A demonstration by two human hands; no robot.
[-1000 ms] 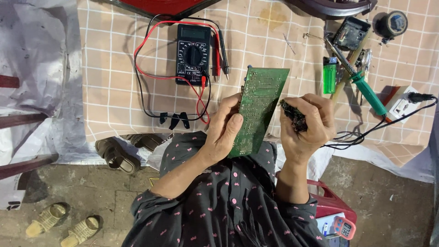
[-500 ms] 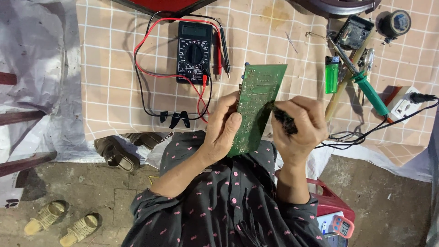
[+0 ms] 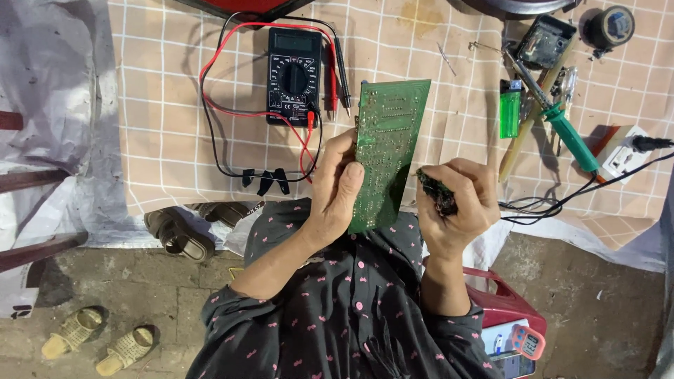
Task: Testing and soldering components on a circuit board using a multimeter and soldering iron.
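My left hand point(image 3: 335, 184) grips the green board point(image 3: 385, 151) by its left edge, thumb across its solder side, holding it tilted above the checked cloth point(image 3: 168, 126) and my lap. My right hand point(image 3: 458, 198) is curled shut around a small dark part point(image 3: 435, 191), just right of the board's lower edge. The multimeter point(image 3: 293, 76) lies on the cloth beyond my left hand, its red and black leads looping around it. A green lighter point(image 3: 510, 112) and a green-handled soldering iron point(image 3: 554, 119) lie to the right.
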